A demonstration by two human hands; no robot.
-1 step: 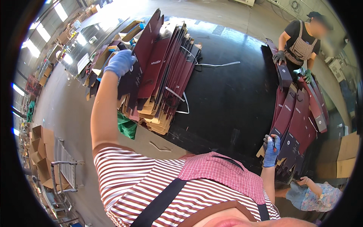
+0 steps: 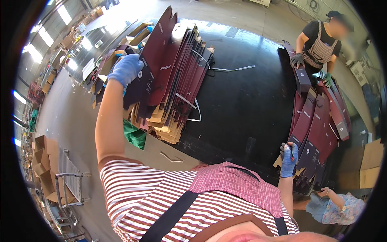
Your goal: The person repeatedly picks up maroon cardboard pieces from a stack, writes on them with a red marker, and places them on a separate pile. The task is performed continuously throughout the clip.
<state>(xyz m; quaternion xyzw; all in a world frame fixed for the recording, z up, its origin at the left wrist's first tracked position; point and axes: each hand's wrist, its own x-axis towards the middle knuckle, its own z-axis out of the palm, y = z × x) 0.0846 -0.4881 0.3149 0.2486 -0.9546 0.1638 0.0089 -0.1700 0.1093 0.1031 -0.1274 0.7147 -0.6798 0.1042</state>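
Note:
My left hand (image 2: 127, 69), in a blue glove, is closed on the outer edge of a flat maroon carton (image 2: 147, 60) at the left of a stack. Its fingertips are partly hidden, and the carton leans to the left of the others. The stack (image 2: 181, 76) of folded maroon cartons with brown inner flaps stands on the black table (image 2: 242, 97). Near the table's front right edge, my right hand (image 2: 289, 155) wears a blue glove with grey fingers. It is closed round a small slim red and dark tool (image 2: 292, 155), whose kind I cannot make out.
White straps (image 2: 234, 68) lie beside the stack. More maroon cartons (image 2: 316, 117) are heaped at the right, where a co-worker (image 2: 322, 44) handles them with gloved hands. Another person (image 2: 338, 207) stands lower right. A metal trolley (image 2: 70, 179) and brown boxes (image 2: 44, 165) stand at left.
My left hand and the maroon carton it grips have shifted slightly to the left, away from the stack. My right hand has hardly moved.

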